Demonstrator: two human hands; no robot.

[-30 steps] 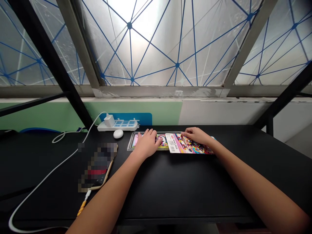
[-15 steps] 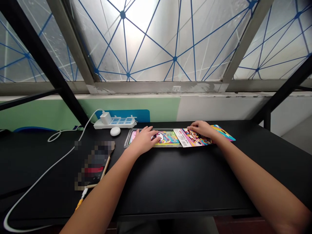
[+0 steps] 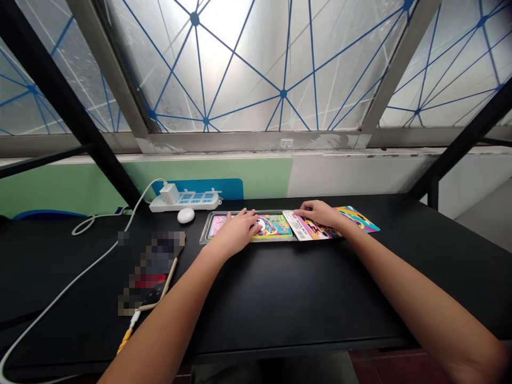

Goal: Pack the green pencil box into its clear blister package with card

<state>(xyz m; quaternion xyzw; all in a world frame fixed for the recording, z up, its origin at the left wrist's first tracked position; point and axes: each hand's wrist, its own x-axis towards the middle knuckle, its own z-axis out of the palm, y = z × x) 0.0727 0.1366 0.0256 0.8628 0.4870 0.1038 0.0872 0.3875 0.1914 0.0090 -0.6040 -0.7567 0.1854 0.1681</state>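
My left hand (image 3: pixel 236 234) lies with spread fingers across a colourful pencil box (image 3: pixel 276 225) set in a clear plastic tray (image 3: pixel 205 232). A white cartoon figure and a rainbow pattern show on the box beside my fingers. To the right, my right hand (image 3: pixel 318 213) is bent over the upper edge of a bright printed card (image 3: pixel 302 228) marked "PENCIL BOX", its fingers together. The card's left end overlaps the right part of the tray. My palm and wrist cover its middle, and the thumb's hold underneath is hidden.
A white power strip (image 3: pixel 198 199) with a plugged-in adapter stands by the wall, and a rounded white object (image 3: pixel 186 215) lies before it. A white cable (image 3: pixel 88 272) runs down the left. Near my left forearm is a blurred-out item (image 3: pixel 152 277). Black frame posts slope at both sides.
My right hand has slid a little left along the card, towards its white labelled end. My left hand stays on the pencil box. The whole view has shifted slightly.
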